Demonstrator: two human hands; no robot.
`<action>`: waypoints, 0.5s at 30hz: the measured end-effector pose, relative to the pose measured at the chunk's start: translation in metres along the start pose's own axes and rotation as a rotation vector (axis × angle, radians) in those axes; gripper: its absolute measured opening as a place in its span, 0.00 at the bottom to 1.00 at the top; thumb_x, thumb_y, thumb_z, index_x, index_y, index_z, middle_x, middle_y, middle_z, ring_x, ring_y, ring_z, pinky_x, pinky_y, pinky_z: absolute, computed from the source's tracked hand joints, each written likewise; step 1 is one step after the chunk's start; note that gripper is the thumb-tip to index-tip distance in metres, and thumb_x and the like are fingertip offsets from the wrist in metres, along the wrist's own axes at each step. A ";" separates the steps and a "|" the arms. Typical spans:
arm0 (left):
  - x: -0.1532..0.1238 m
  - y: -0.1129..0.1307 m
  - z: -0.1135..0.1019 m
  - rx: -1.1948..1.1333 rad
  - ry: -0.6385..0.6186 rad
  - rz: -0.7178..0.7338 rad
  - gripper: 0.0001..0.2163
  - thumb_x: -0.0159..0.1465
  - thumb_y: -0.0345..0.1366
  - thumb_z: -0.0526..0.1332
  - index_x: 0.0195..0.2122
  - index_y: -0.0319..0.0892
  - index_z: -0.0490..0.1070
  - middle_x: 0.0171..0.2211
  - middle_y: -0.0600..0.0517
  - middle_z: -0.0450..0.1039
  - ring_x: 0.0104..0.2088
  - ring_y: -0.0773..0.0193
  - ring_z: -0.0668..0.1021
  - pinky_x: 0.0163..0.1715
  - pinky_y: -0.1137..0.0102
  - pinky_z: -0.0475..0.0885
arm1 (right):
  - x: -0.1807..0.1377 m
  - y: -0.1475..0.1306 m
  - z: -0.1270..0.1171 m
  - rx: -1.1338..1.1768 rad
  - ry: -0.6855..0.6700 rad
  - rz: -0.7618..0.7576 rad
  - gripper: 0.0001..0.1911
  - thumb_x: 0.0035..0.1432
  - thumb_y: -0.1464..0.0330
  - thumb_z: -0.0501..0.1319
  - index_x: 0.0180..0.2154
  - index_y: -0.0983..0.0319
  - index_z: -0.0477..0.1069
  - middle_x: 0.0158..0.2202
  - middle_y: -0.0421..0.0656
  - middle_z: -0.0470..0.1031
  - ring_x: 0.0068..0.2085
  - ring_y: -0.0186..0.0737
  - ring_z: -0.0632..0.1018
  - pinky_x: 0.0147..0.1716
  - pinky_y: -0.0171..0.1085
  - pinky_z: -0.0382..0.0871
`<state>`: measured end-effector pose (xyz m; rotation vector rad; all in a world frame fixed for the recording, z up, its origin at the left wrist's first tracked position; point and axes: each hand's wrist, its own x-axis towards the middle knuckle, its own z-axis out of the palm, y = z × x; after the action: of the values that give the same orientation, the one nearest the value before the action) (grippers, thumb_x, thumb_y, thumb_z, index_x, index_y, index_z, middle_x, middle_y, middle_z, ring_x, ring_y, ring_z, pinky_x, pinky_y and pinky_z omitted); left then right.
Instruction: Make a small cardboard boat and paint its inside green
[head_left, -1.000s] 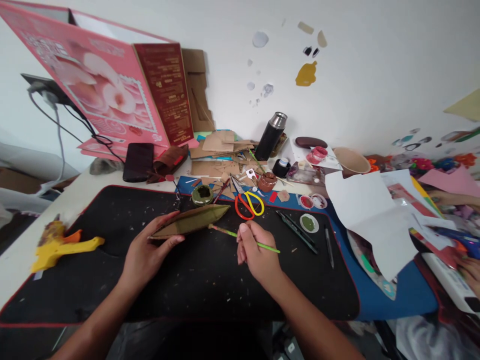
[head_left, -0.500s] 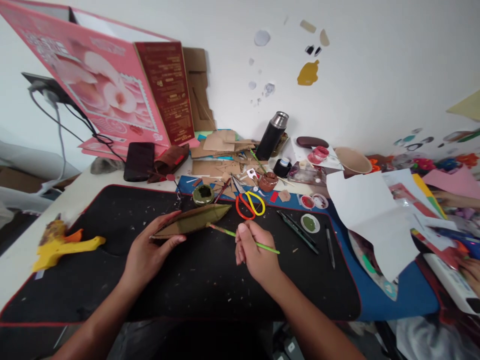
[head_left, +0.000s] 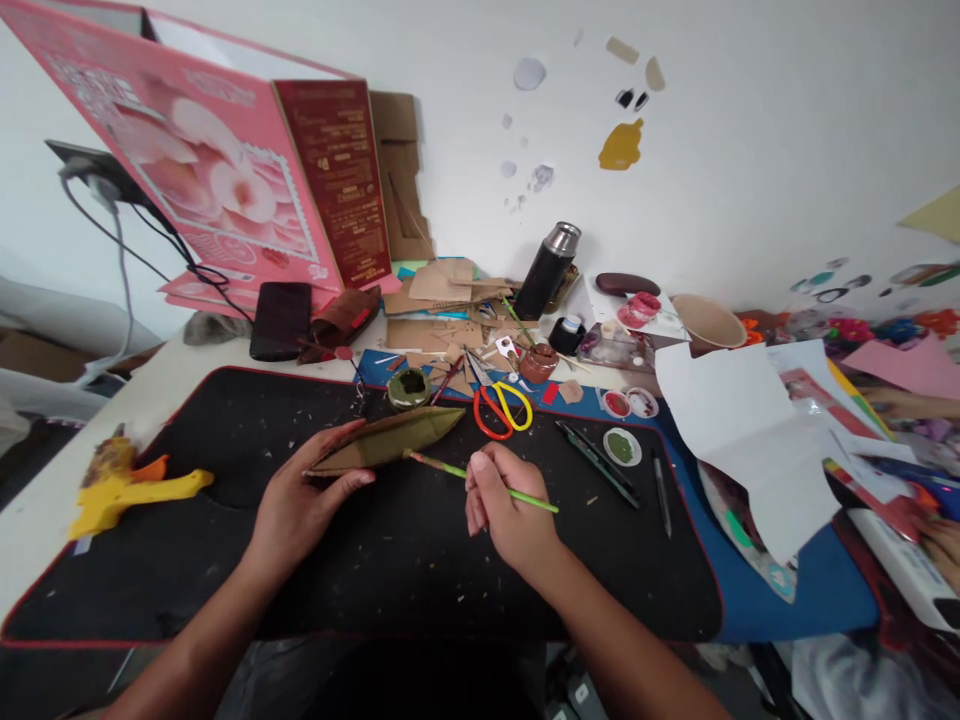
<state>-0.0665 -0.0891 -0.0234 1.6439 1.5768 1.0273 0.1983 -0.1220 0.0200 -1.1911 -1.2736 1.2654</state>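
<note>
My left hand (head_left: pixel 304 495) grips the near end of a leaf-shaped cardboard piece (head_left: pixel 390 440), thumb below and fingers behind it. Green paint covers its far part, while bare brown cardboard shows near my fingers. Between the thumb and fingers of my right hand (head_left: pixel 514 505) is a paintbrush (head_left: pixel 450 468) with a green handle. Its tip lies at the lower edge of the cardboard; whether it touches I cannot tell. Just behind the cardboard stands an open jar of green paint (head_left: pixel 409 388). Scissors (head_left: pixel 496 405) with a red and a yellow handle loop lie beyond my right hand.
A yellow glue gun (head_left: pixel 124 485) lies on the black mat (head_left: pixel 375 590) at left. Pens (head_left: pixel 598 465) and a lid with green paint (head_left: pixel 622 446) are at right. Behind stand a black thermos (head_left: pixel 547 272) and cardboard scraps (head_left: pixel 435 310). Another person's hand (head_left: pixel 941 545) shows at far right.
The brush in my right hand has moved slightly left along the cardboard's lower edge. My left hand holds the cardboard in nearly the same place.
</note>
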 end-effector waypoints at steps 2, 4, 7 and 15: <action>0.000 0.000 0.000 -0.005 -0.002 -0.002 0.38 0.59 0.70 0.70 0.60 0.47 0.80 0.58 0.44 0.85 0.57 0.40 0.85 0.61 0.50 0.79 | -0.002 -0.001 0.003 -0.006 -0.034 -0.006 0.30 0.76 0.41 0.56 0.32 0.57 0.69 0.15 0.31 0.63 0.16 0.33 0.69 0.19 0.30 0.64; 0.000 0.001 0.000 -0.006 -0.004 -0.002 0.38 0.59 0.70 0.70 0.60 0.48 0.80 0.58 0.44 0.85 0.57 0.40 0.85 0.61 0.50 0.79 | -0.002 -0.001 0.007 -0.024 -0.065 -0.012 0.29 0.76 0.41 0.56 0.32 0.57 0.69 0.15 0.32 0.64 0.16 0.33 0.70 0.19 0.30 0.64; 0.000 0.002 -0.001 -0.008 -0.005 0.003 0.37 0.60 0.70 0.70 0.61 0.48 0.80 0.58 0.44 0.85 0.57 0.40 0.85 0.60 0.51 0.80 | -0.001 0.000 0.007 -0.043 -0.058 -0.010 0.29 0.76 0.41 0.55 0.32 0.57 0.69 0.15 0.32 0.64 0.17 0.33 0.70 0.20 0.30 0.64; -0.002 0.005 -0.002 0.012 -0.009 0.059 0.33 0.61 0.67 0.70 0.58 0.49 0.82 0.57 0.47 0.85 0.56 0.43 0.86 0.60 0.52 0.81 | 0.006 0.003 -0.023 -0.065 0.133 0.044 0.33 0.71 0.36 0.58 0.30 0.56 0.67 0.14 0.32 0.63 0.16 0.34 0.70 0.18 0.32 0.64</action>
<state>-0.0657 -0.0914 -0.0187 1.7101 1.5401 1.0406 0.2211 -0.1139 0.0171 -1.3335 -1.2040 1.1631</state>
